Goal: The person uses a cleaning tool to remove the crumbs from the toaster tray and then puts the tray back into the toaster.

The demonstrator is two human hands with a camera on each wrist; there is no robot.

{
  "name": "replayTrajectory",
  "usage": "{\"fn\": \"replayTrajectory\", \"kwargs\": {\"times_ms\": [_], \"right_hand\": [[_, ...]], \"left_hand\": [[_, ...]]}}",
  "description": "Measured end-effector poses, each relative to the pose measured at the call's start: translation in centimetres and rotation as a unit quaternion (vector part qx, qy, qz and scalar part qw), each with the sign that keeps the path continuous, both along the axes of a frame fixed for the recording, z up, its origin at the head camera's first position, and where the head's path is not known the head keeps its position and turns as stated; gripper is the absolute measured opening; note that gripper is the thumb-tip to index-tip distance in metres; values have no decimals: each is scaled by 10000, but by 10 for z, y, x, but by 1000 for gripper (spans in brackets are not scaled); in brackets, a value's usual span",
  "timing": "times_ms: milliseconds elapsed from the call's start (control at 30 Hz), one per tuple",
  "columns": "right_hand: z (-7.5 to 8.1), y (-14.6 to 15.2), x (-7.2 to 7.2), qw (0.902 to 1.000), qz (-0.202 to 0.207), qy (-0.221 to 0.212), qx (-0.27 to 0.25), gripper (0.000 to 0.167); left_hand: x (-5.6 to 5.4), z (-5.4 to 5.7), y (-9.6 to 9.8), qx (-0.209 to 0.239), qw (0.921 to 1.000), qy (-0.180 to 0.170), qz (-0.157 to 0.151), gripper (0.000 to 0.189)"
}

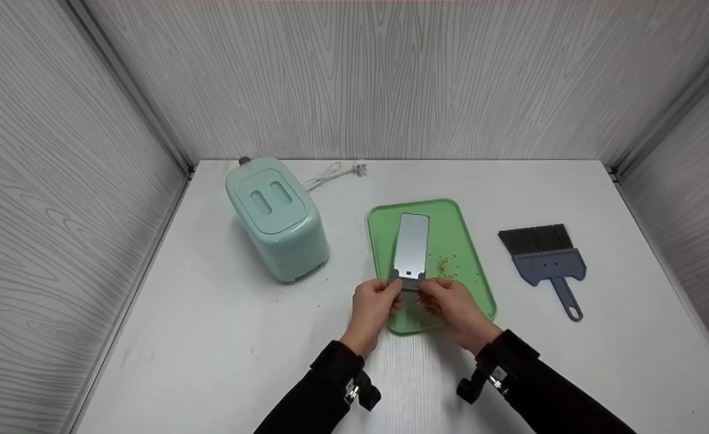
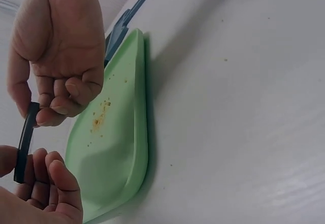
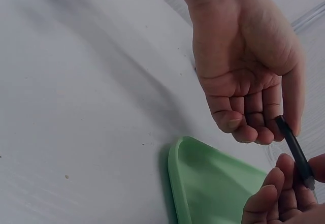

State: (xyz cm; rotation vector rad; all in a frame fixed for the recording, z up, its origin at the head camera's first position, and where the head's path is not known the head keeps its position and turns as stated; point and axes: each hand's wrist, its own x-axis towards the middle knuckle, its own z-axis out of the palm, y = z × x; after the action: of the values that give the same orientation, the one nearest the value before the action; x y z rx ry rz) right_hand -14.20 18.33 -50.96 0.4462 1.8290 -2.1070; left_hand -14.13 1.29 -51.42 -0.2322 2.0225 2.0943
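Observation:
A flat metal crumb tray [image 1: 412, 244] with a dark grey handle [image 2: 25, 142] is held over the green tray [image 1: 445, 223]. My left hand [image 1: 375, 307] pinches the handle's left end between thumb and fingers. At its right end, my right hand [image 1: 454, 307] pinches it the same way. Both wrist views show the handle [image 3: 295, 153] edge-on between the two hands, above the table. Brown crumbs [image 1: 445, 265] lie on the green tray, right of the metal plate. The plate's underside is hidden.
A mint-green toaster [image 1: 282, 223] with a lid on top stands at left. Its white cord [image 1: 330, 176] and plug lie behind it. To the right of the green tray lies a blue-grey brush [image 1: 550, 265] with dark bristles. Small specks dot the white table [image 1: 210, 337]. Walls enclose the back and sides.

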Motion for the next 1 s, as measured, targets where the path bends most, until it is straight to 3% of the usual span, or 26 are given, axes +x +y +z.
{"fn": "replayTrajectory", "kwargs": {"times_ms": [167,300,567,1000], "right_hand": [[-1,5,-3,9996,-271,-18,-61,20],[-2,8,-5,9993,-373,45,-47,21],[-1,13,-8,9990,-414,176,28,24],[-1,14,-9,9988,-359,308,-83,27]], "left_hand": [[2,0,5,-669,9972,193,-289,32],[4,1,9,-918,9943,254,-472,34],[9,0,15,-858,9928,146,-818,36],[15,-4,26,-434,9946,43,-940,37]]}}
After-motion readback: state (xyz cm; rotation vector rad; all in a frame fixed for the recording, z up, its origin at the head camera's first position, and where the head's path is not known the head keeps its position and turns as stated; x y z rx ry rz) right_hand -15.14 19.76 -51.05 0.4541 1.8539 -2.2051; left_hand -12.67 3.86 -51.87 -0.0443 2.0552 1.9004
